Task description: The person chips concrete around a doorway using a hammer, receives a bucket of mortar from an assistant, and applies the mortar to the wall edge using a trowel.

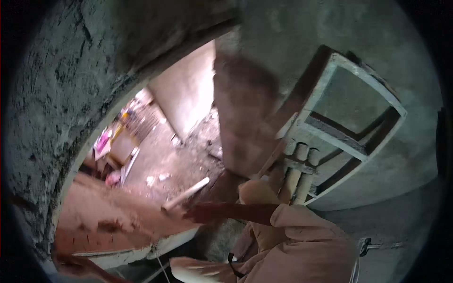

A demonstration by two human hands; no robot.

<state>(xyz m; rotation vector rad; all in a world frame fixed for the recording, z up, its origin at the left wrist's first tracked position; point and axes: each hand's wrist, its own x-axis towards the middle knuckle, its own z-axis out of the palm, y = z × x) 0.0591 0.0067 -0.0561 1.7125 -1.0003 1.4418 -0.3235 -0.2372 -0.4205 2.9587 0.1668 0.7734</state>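
Note:
My right arm, in a pale short sleeve, reaches left across the lower middle. The blurred right hand (200,212) is just beside a white pipe (186,193) lying at a slant; I cannot tell whether they touch. My left hand (73,264) is low at the far left, at the foot of the rough wall (56,85) and near the edge of a reddish, dusty ledge (104,212). Its fingers are dim and smeared. My pale-clothed body (306,254) fills the lower right.
An arched opening shows a lower floor (158,151) with debris, a pale panel (181,89) and a cluttered pile (118,146). On the right, a white frame (368,80) leans on the grey wall, with pale pipes (292,186) before it. A metal fitting (365,245) is at lower right.

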